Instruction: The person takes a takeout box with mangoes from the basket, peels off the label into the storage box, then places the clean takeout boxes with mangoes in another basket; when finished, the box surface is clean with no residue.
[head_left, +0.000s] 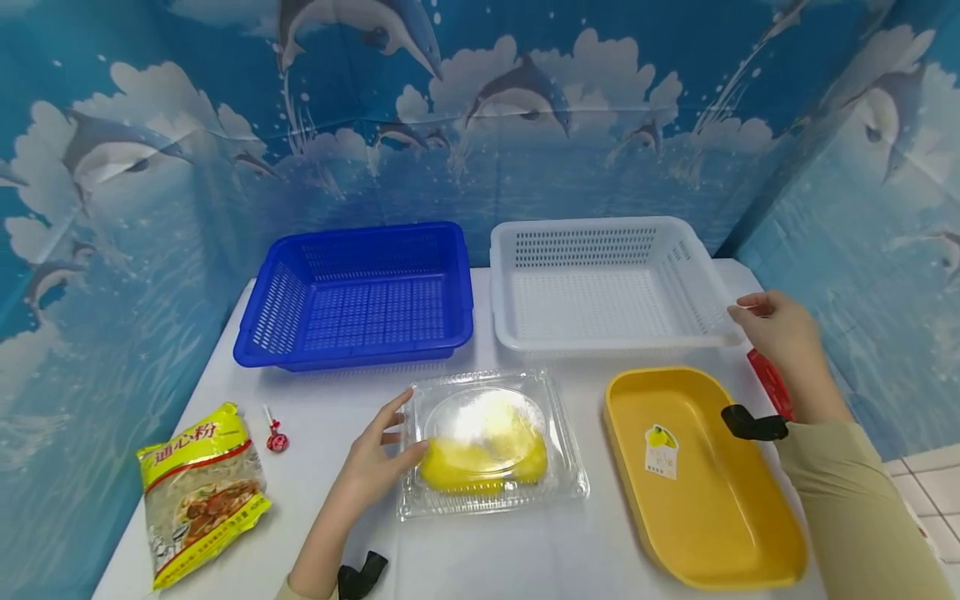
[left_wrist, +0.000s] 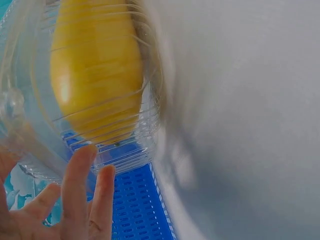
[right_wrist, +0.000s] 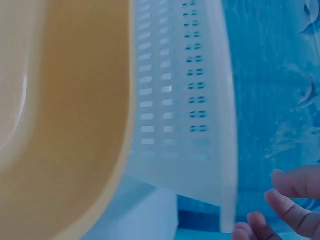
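Observation:
A clear plastic lidded box lies on the table with a smooth yellow fruit-like item inside; glare hides part of it. My left hand is at the box's left side, thumb and fingers spread, with the thumb over its edge. In the left wrist view the fingertips reach the ribbed wall. At the front right corner of the white basket is my right hand, its fingers loosely bent. The right wrist view shows those fingers beside the basket's rim, with nothing held.
A blue basket stands at the back left. The yellow tray with a lemon sticker sits front right. A red object lies partly behind the right forearm. At left are a noodle bag and a red lollipop.

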